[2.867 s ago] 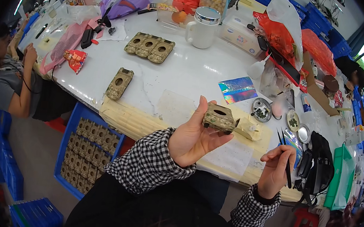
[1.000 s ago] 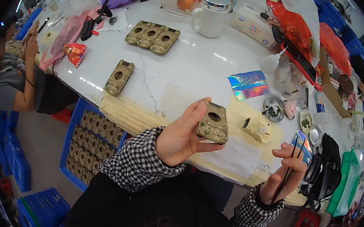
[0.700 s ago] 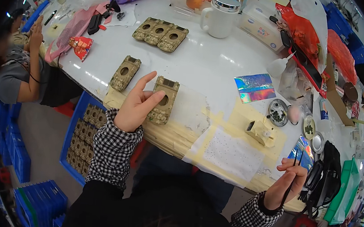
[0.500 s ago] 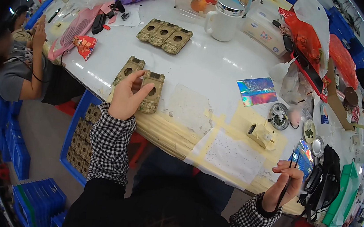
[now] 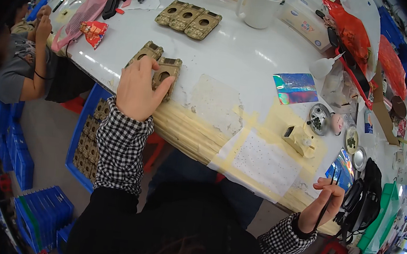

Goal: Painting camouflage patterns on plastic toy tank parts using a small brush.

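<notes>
Two camouflage toy tank hulls lie side by side near the table's front edge at left: a left hull (image 5: pixel 148 52) and a right hull (image 5: pixel 171 70), each with a round hole. Over both spreads my left hand (image 5: pixel 140 90), thumb and fingers apart; it hides much of the left one. The thumb lies across the right hull by its hole. My right hand (image 5: pixel 323 204) grips black tweezers (image 5: pixel 329 197), tips pointing up, near the front edge at right. Close by lie a white sheet (image 5: pixel 264 160) dotted with tiny dark bits and a block wrapped in yellow tape (image 5: pixel 301 141).
Three more hulls (image 5: pixel 188 20) lie further back, left of a white mug (image 5: pixel 258 8). Round tins (image 5: pixel 319 118), a holographic sheet (image 5: pixel 295 88) and a black bag (image 5: pixel 369 199) crowd the right. A blue crate (image 5: pixel 81 134) of hulls stands below left. Another person sits at left.
The view has tilted, so the table's things appear higher. My left hand has drawn back slightly toward me over the two hulls. My right hand still holds the tweezers.
</notes>
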### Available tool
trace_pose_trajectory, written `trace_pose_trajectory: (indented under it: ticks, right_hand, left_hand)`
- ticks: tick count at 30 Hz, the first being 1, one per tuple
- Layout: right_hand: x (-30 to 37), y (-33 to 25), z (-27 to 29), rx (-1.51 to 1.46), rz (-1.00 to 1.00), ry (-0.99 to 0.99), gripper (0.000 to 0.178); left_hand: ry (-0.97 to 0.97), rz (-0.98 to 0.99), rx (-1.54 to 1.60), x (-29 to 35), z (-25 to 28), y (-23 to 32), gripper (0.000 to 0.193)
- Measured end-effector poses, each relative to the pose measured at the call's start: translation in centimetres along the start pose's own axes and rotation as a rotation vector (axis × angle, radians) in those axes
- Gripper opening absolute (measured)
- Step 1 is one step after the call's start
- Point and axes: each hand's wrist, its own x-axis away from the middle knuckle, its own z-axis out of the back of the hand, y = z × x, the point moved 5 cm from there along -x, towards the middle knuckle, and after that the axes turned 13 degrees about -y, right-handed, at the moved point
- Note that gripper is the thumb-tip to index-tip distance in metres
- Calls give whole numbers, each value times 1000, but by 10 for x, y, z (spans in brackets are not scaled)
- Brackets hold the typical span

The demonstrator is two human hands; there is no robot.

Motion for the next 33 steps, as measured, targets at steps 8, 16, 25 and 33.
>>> trace_pose_trajectory:
  ticks: [8, 16, 25, 33]
  right_hand:
    - [13, 5, 0, 24, -25, -24, 18]
    - [18, 2, -7, 69, -20, -74, 13]
    - [20, 7, -4, -25, -50, -24, 14]
    - [14, -23, -15, -4, 35, -69, 22]
  left_hand:
    - [-176, -30, -318, -10, -2, 2, 45]
    - [-100, -82, -333, -16, 3, -33, 33]
    - [-252, -130, 2035, 80, 37, -31, 54]
    - [-382, 26, 3019, 67, -31, 76, 68]
